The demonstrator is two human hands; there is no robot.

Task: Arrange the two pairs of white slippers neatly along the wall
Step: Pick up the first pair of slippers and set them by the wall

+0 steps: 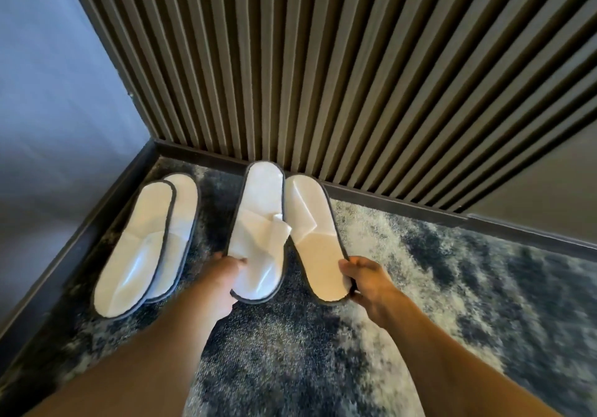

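Two pairs of white slippers with dark trim lie by a slatted wall [323, 77]. The left pair sits in the corner, one slipper [135, 252] overlapping the other [182, 210]. My left hand [223, 274] grips the heel end of a third slipper [258, 223], whose toe points at the wall's baseboard. My right hand [365, 277] pinches the heel end of the fourth slipper [311, 239], which lies just right of the third, nearly touching it. Both held slippers point their toes at the wall.
A dark baseboard [403, 203] runs along the foot of the slatted wall and along the plain grey wall [48, 110] on the left. The floor is a mottled dark blue and cream carpet [452, 287] stretching to the right.
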